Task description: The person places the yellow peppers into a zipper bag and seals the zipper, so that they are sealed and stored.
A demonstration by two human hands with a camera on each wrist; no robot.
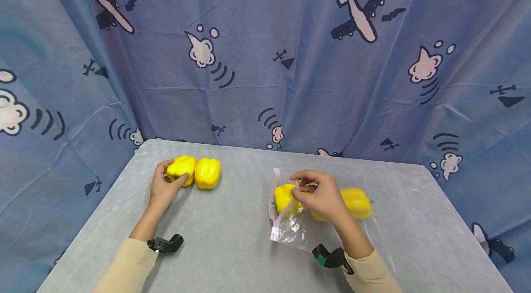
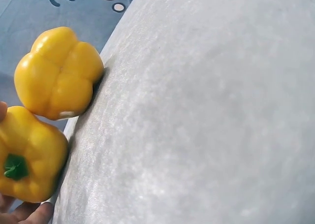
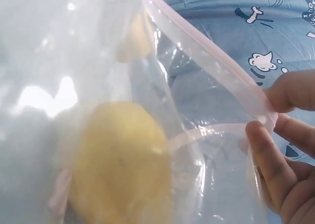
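Note:
My left hand (image 1: 163,189) grips a yellow bell pepper (image 1: 181,167) at the far left of the table, thumb on the near side and fingers around the other. Its green stem shows in the left wrist view. Right beside it sits a second yellow bell pepper (image 1: 208,173). On the right, my right hand (image 1: 322,195) pinches the pink-edged mouth of a clear zip bag (image 1: 295,234) between thumb and fingers, lifting that edge. Inside the bag lie yellow bell peppers (image 1: 357,203), partly hidden behind the hand. The right wrist view looks through the clear plastic at one (image 3: 123,160).
A grey-white table (image 1: 232,237) carries everything. Behind it and along the sides hangs a blue curtain (image 1: 249,53) with printed airplanes and clouds. A white slider (image 1: 274,233) sits at the near corner of the bag's mouth. Each wrist wears a black camera mount (image 1: 166,243).

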